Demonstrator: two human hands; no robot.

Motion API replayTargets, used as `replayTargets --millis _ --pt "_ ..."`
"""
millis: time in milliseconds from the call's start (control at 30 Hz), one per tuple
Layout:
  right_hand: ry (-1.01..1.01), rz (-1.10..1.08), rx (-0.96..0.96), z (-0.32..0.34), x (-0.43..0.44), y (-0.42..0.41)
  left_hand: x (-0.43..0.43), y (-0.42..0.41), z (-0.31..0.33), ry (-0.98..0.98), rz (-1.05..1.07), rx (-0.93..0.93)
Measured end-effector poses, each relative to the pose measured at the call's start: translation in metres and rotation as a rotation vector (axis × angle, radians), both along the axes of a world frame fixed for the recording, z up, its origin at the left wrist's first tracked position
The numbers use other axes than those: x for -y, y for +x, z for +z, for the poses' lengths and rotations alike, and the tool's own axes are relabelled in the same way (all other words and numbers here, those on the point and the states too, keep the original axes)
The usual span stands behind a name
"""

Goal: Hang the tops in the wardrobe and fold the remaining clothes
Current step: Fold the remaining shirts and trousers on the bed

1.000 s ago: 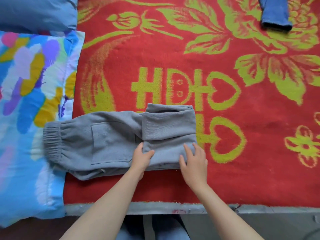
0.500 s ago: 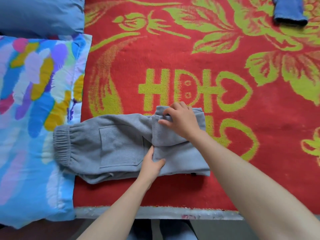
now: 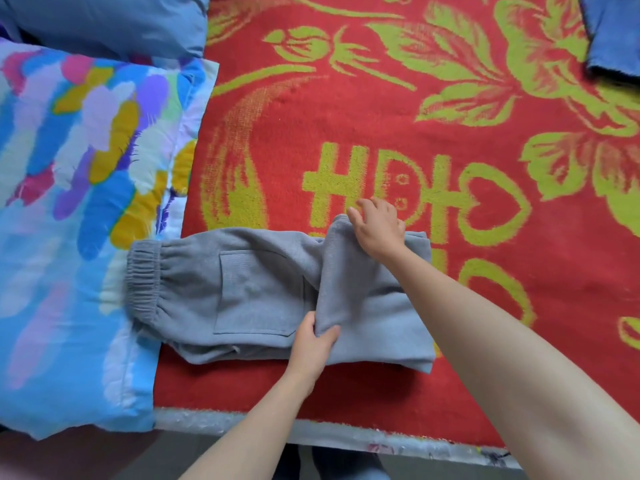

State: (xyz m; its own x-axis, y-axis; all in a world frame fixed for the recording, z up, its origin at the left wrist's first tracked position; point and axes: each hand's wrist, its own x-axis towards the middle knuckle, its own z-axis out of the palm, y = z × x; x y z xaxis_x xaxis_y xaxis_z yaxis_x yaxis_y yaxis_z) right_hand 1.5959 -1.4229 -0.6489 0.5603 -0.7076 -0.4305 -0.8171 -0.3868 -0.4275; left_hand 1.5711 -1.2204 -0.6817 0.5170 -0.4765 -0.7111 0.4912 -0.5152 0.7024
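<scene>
The left forearm (image 3: 249,431), entering at 7 o'clock, and the right forearm (image 3: 502,358), entering at 4 o'clock, are bare down to the left hand (image 3: 311,344) and right hand (image 3: 379,230), while blue trouser fabric (image 3: 346,470) shows dimly at 6 o'clock.

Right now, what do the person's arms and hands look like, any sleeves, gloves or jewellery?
Both forearms are bare as far as the picture shows, no sleeves in view. The left hand and right hand wear no gloves, and no ring, watch or bracelet is visible.

One pair of grey sweatpants (image 3: 263,289), two pillows (image 3: 79,209) (image 3: 104,22), one red blanket (image 3: 346,109), one blue garment (image 3: 613,32), two hands (image 3: 311,344) (image 3: 379,226)
</scene>
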Motion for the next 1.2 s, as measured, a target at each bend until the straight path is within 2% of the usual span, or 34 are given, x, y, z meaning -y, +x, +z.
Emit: replayTargets --millis 67,133,167,233,300,367,467,533,600,667,733,800,833,900,1000,1133,1200 --pt "-0.102 -0.084 0.016 -0.003 -0.008 -0.03 -0.005 -0.001 -0.007 0.031 0.084 -0.101" --pt "-0.31 -0.098 0.004 -0.012 -0.021 -0.075 -0.01 -0.004 -0.013 0.066 0.104 -0.14" --pt "-0.309 -0.016 -0.055 -0.015 -0.03 -0.096 -0.011 -0.004 -0.014 0.085 0.1 -0.134" --pt "-0.248 0.26 -0.3 -0.034 -0.045 -0.128 -0.009 -0.003 -0.017 0.108 0.084 -0.113" --pt "-0.122 0.311 -0.396 -0.051 -0.045 -0.137 -0.008 -0.001 -0.016 0.112 0.036 -0.098" --pt "-0.104 0.215 -0.333 -0.051 -0.039 -0.125 -0.009 0.001 -0.015 0.102 -0.02 -0.085" --pt "-0.207 -0.058 -0.084 -0.044 -0.044 -0.118 -0.017 0.003 -0.014 0.092 -0.053 -0.163" --pt "-0.01 -0.372 0.055 -0.046 -0.048 -0.129 -0.019 0.004 -0.015 0.117 -0.065 -0.144" --pt "0.211 -0.584 0.169 -0.048 -0.055 -0.141 -0.017 0.002 -0.014 0.232 -0.178 0.132" --pt "0.344 -0.713 0.218 -0.046 -0.059 -0.151 -0.018 0.0 -0.009 0.432 -0.42 0.593" --pt "0.482 -0.799 0.249 -0.042 -0.061 -0.16 -0.023 -0.003 -0.009 0.44 -0.647 0.961" --pt "0.538 -0.815 0.255 -0.034 -0.058 -0.165 -0.029 -0.008 -0.013 0.34 -0.803 1.071" --pt "0.516 -0.828 0.26 -0.03 -0.054 -0.165 -0.029 -0.009 -0.015 0.294 -0.874 1.065" --pt "0.443 -0.87 0.259 -0.017 -0.043 -0.162 -0.021 -0.011 -0.013 0.283 -0.966 0.852" --pt "0.274 -0.879 0.235 0.017 -0.033 -0.152 0.002 -0.015 -0.016 0.176 -0.916 0.565" --pt "-0.018 -0.583 0.104 0.079 -0.045 -0.107 0.019 -0.016 0.002 0.046 -0.732 0.442" --pt "-0.041 -0.307 0.125 0.105 -0.073 -0.07 -0.006 -0.006 -0.001 0.048 -0.477 0.491"
